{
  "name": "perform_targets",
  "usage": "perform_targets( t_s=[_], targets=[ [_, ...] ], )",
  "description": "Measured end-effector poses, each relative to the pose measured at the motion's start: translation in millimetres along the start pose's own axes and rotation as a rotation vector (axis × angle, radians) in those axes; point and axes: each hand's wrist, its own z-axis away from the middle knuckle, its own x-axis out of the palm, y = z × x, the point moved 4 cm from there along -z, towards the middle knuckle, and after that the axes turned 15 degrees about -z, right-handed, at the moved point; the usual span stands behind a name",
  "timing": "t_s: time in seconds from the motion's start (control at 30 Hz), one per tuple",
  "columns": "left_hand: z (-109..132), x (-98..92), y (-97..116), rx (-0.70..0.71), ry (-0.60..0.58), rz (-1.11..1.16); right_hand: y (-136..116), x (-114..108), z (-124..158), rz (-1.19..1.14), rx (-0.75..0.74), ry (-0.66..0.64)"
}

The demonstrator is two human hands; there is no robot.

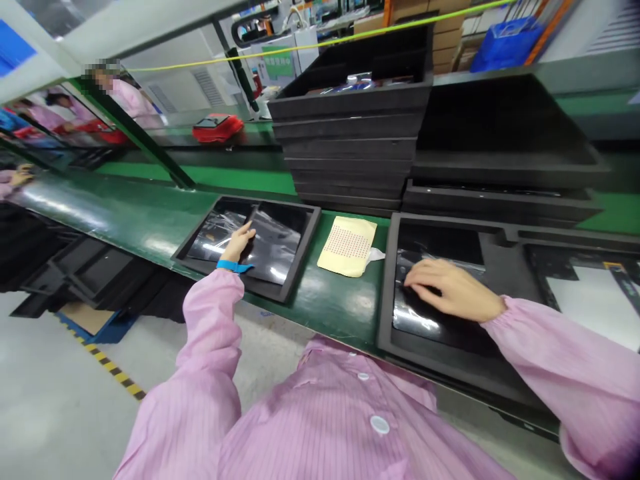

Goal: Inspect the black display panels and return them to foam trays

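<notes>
My left hand (239, 244), with a blue wrist strap (234, 267), rests over the left black foam tray (305, 250). Its fingers are stretched out and touch or hover just above the glossy dark panels (277, 243) lying there. Over the right foam tray (393, 293), my right hand (447, 288) is bent above another glossy dark panel (413, 320). The thumb and fingertips of that hand come together near the panel's left side; whatever is between them is too small to make out. A yellow sheet with rows of small dark dots (347, 245) lies between the trays.
Tall stacked black foam trays (350, 143) stand behind the green bench (320, 300), with more trays (505, 133) at the right. A green post (135, 137) rises at the left. The right tray also holds a part with a white sheet (595, 300). People in pink work farther left.
</notes>
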Motion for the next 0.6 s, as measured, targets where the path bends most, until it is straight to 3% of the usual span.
perform_targets(
  t_s=[0.07, 0.13, 0.2, 0.27, 0.37, 0.47, 0.6],
  targets=[
    [1.0, 5.4, 1.8, 0.032, -0.028, -0.066, -0.2, -2.1, 1.8, 0.014, -0.025, 0.026],
    [7.9, 2.1, 14.0, 0.089, -0.012, -0.123, -8.1, 5.7, 2.9, -0.019, -0.108, -0.075],
    [24.2, -3.8, 35.0, 0.183, 0.016, -0.16, -17.9, 18.9, 4.7, -0.038, -0.195, -0.168],
    [50.7, -3.5, 60.9, 0.318, -0.012, -0.168, -22.6, 31.3, 7.2, -0.011, -0.259, -0.168],
    [101.6, 16.4, 97.5, 0.549, -0.193, -0.14, -17.3, 44.7, 12.5, 0.029, -0.324, -0.124],
    [144.4, 45.5, 120.6, 0.707, -0.355, -0.089, -7.9, 51.1, 16.3, 0.046, -0.339, -0.093],
    [171.8, 73.0, 132.9, 0.789, -0.416, -0.012, -18.5, 53.0, 16.0, 0.022, -0.43, -0.079]
  ],
)
